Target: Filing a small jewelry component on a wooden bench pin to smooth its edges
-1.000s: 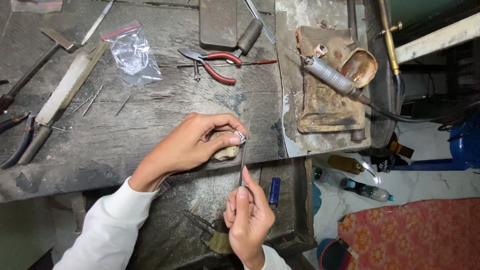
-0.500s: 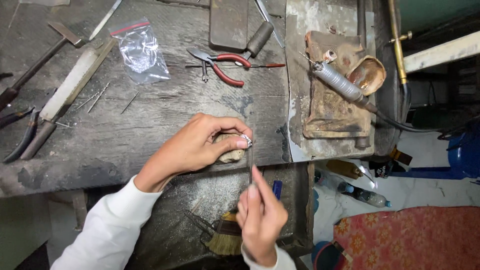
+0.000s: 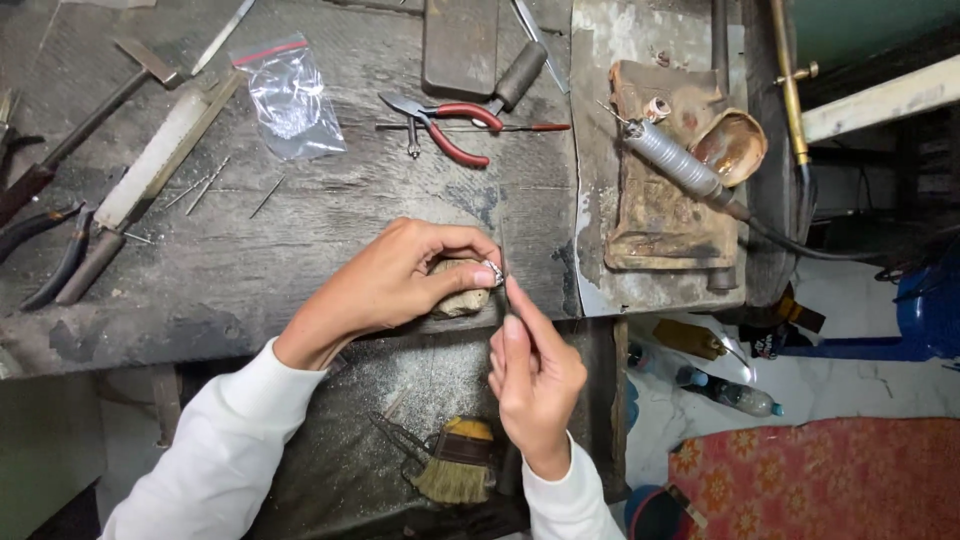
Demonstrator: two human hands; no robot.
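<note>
Right hand is pinching a thin file, now raised against the ring (detail indistinct) that left hand is gripping.

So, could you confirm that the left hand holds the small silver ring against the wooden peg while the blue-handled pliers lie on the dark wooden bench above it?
Not quite: the head view shows the pliers have red handles, not blue. Otherwise correct: the left hand presses the small silver ring against the wooden peg, and the pliers lie on the dark wooden bench above it.
</note>
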